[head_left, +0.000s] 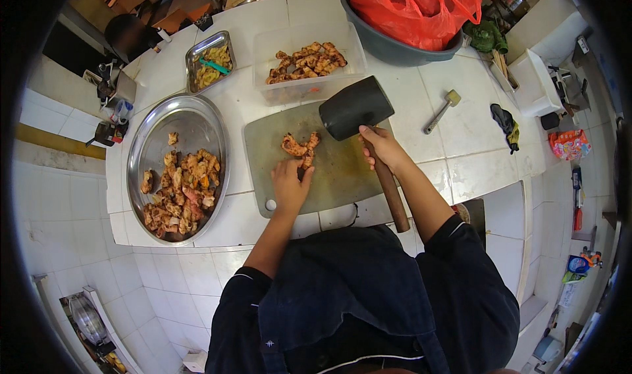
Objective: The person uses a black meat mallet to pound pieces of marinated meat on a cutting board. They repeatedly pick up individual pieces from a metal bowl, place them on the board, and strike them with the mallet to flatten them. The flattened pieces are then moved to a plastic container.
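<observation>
Covering part of the meat piece [299, 149] on the grey cutting board [329, 170], your left hand [290, 184] is pressing down with its fingers curled over the near end, so that end is hidden. Your right hand [382, 148] is closing around the wooden handle of the black mallet [356, 108], gripping just below the head; the head is hovering over the board's far right corner, and the handle's free end is reaching past the board's near edge. Meat details are too small to make out. Open board surface is lying to the left and near side of the meat. A round steel tray [148, 137] of pieces is sitting left of the board, a clear tub [309, 88] beyond it, and a small metal hammer [442, 109] on the counter [474, 137] to the right.
</observation>
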Demonstrator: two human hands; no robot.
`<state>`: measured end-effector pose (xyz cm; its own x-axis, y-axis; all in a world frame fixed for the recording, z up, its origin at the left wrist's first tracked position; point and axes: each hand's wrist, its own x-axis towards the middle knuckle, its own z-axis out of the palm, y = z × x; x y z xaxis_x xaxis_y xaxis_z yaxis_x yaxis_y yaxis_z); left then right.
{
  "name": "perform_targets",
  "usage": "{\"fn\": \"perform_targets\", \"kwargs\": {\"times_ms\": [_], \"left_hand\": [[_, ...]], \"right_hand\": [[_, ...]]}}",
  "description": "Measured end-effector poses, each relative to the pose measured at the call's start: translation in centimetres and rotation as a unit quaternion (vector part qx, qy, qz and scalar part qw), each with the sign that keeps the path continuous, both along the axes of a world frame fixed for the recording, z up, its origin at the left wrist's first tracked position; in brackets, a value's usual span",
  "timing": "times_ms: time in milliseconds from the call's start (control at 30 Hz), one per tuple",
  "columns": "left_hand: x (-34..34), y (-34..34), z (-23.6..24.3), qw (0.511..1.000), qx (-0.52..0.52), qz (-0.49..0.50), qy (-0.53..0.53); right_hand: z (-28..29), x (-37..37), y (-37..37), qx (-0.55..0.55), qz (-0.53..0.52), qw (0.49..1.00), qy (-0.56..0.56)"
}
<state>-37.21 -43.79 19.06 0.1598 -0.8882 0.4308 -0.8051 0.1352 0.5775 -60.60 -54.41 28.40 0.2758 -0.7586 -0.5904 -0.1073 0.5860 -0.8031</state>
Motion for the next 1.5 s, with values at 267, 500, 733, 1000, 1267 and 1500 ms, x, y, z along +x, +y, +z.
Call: {"fn": "perform_targets", "kwargs": {"times_ms": [267, 500, 733, 1000, 1267, 1500], "left_hand": [[0.4, 0.2, -0.8, 1.0, 0.008, -0.014, -0.015], [0.3, 0.0, -0.7, 0.999, 0.026, -0.018, -0.008], [0.9, 0.5, -0.8, 1.0, 0.024, -0.003, 0.009], [0.9, 0.3, -1.4, 0.999, -0.002, 0.022, 0.05], [1.9, 0.8, -0.9, 0.942, -0.043, 0.05, 0.328], [7.3, -2.3, 6.4, 0.919, 0.156, 0.017, 0.363]], "right_hand": [[8.7, 1.1, 1.5, -0.208, -0.121, 0.968, -0.075], [5.0, 2.6, 2.7, -0.263, -0.019, 0.956, 0.128], [0.7, 3.0, 2.0, -0.12, 0.062, 0.984, 0.114], [-1.7, -3.7, 6.3, -0.225, 0.007, 0.933, 0.281], [-1.2, -0.9, 7.6, -0.286, 0.112, 0.861, 0.405], [-6.1, -2.8, 6.9, -0.342, -0.006, 0.883, 0.321]]}}
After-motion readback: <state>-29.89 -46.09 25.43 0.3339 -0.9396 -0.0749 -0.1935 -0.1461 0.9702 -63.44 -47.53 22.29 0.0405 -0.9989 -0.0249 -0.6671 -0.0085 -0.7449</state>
